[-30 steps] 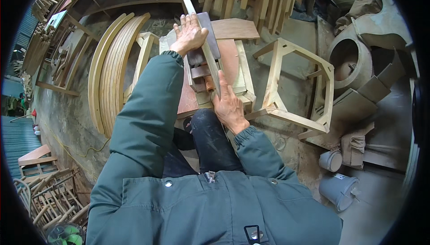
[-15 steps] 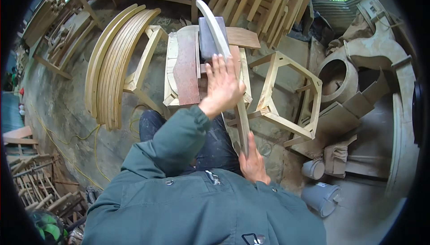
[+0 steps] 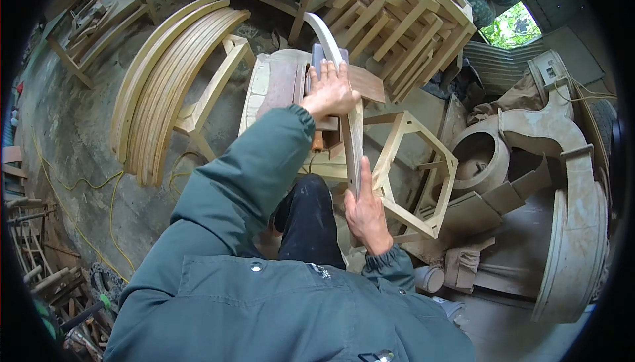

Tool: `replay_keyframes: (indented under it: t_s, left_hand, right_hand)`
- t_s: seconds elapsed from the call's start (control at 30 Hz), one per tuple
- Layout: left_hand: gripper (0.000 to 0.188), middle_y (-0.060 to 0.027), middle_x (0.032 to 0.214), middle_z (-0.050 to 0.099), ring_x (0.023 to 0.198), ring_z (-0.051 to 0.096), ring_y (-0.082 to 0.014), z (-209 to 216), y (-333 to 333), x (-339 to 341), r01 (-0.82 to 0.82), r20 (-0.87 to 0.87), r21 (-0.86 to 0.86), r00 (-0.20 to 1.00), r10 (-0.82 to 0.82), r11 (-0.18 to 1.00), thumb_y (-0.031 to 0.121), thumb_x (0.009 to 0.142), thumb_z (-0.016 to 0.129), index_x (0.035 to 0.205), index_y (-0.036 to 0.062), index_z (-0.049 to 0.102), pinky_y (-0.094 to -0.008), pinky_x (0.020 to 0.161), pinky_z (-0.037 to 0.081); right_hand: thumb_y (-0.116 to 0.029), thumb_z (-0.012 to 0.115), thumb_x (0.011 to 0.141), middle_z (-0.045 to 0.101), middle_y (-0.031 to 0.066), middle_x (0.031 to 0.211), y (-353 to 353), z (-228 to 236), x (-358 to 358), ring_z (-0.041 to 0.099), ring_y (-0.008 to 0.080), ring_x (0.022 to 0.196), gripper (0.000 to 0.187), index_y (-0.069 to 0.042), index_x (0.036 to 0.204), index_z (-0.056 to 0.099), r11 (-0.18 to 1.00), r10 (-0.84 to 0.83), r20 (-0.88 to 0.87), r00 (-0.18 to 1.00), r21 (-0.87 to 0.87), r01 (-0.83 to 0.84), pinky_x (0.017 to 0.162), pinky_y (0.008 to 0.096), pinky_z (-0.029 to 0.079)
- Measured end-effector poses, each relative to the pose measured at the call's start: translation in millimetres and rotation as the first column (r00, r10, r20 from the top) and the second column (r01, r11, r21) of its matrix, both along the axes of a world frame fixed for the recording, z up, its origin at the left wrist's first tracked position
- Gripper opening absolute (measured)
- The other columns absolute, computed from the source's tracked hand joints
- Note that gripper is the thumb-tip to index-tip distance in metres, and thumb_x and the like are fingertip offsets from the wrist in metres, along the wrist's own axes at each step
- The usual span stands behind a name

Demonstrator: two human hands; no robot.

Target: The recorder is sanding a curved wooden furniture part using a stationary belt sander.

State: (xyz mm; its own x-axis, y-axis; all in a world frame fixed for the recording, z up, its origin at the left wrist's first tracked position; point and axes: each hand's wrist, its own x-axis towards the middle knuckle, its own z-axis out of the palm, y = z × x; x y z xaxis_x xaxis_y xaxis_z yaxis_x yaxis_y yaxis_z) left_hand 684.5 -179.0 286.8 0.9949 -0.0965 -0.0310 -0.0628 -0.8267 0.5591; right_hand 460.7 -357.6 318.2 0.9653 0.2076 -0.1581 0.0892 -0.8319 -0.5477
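Observation:
A long, curved wooden slat (image 3: pixel 353 130) stretches from near my body to the far side of a low wooden bench. My left hand (image 3: pixel 329 90) lies on its middle part, fingers stretched forward and pressed flat. Under those fingers and the slat, a grey-purple flat block (image 3: pixel 319 53) shows only in part. Around the near end of the slat is my right hand (image 3: pixel 368 215), with the thumb up along its side and the fingers partly hidden beneath. The bench top carries a reddish-brown board (image 3: pixel 286 84) left of the slat. An orange handle (image 3: pixel 318 141) pokes out below the left hand.
Several curved slats (image 3: pixel 173 90) stand stacked at left beside a pale wooden frame (image 3: pixel 218 90). A six-sided open frame (image 3: pixel 433 140) is close on the right. More frames (image 3: pixel 410 28) are piled at the back; a dusty duct-like machine (image 3: pixel 555 124) is far right. A yellow cord (image 3: pixel 79 186) crosses the floor.
My right hand has shifted forward with the slat's near end. The slat now covers more of the grey-purple block, and the orange handle has come into sight. The whole view has shifted.

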Motion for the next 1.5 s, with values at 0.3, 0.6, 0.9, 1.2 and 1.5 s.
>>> replay_keyframes:
  t_s: [0.3, 0.6, 0.9, 1.2, 1.5]
  left_hand:
    - [0.090, -0.0396, 0.164, 0.021, 0.158, 0.011, -0.0511, -23, 46, 138, -0.042, -0.100, -0.082, 0.994, 0.034, 0.996, 0.047, 0.094, 0.051, 0.161, -0.0067, 0.023, -0.0672, 0.124, 0.002]
    - [0.069, -0.0308, 0.155, 0.047, 0.140, 0.050, -0.0489, -52, 91, 232, -0.064, -0.216, -0.031, 0.975, 0.056, 0.997, 0.050, 0.095, 0.051, 0.148, 0.0063, 0.054, -0.0566, 0.115, 0.038]
    - [0.081, -0.0255, 0.167, 0.031, 0.157, 0.026, -0.0404, -72, 60, 291, -0.071, -0.248, -0.078, 0.968, 0.050, 0.994, 0.046, 0.094, 0.047, 0.162, 0.0062, 0.031, -0.0640, 0.122, 0.019]
    - [0.089, -0.0283, 0.171, 0.015, 0.160, 0.010, -0.0427, -46, 49, 226, -0.065, -0.211, 0.026, 0.975, 0.069, 0.998, 0.052, 0.096, 0.046, 0.165, 0.0029, 0.019, -0.0650, 0.125, 0.007]
    - [0.091, -0.0286, 0.172, 0.011, 0.161, 0.004, -0.0422, -16, 36, 136, -0.068, -0.110, -0.035, 0.992, 0.063, 0.997, 0.047, 0.095, 0.049, 0.164, -0.0029, 0.019, -0.0643, 0.126, 0.001]
  right_hand:
    - [-0.016, 0.053, 0.097, 0.067, 0.0404, 0.094, 48, 19, 121, 0.066, 0.0585, 0.088, 0.082, -0.010, 0.166, 0.008, 0.999, 0.031, 0.001, 1.000, -0.026, -0.031, 0.084, 0.0623, 0.051]
    - [-0.019, 0.050, 0.094, 0.067, 0.0412, 0.101, 86, 35, 221, 0.066, 0.0566, 0.096, 0.076, 0.002, 0.160, 0.020, 0.980, 0.137, 0.000, 0.991, -0.147, -0.136, 0.095, 0.0611, 0.050]
    - [-0.022, 0.048, 0.095, 0.068, 0.0391, 0.107, 77, -12, 273, 0.067, 0.0545, 0.103, 0.075, -0.001, 0.162, 0.023, 0.982, -0.010, 0.048, 0.999, -0.189, 0.019, 0.100, 0.0576, 0.050]
    - [-0.022, 0.049, 0.100, 0.070, 0.0350, 0.092, 56, 7, 200, 0.067, 0.0553, 0.085, 0.076, -0.006, 0.165, 0.013, 0.991, -0.005, -0.014, 1.000, -0.137, 0.003, 0.083, 0.0628, 0.053]
    - [-0.014, 0.058, 0.098, 0.066, 0.0401, 0.110, -10, 17, 7, 0.067, 0.0577, 0.091, 0.085, -0.015, 0.167, 0.008, 1.000, -0.008, -0.029, 1.000, -0.010, 0.008, 0.080, 0.0619, 0.053]
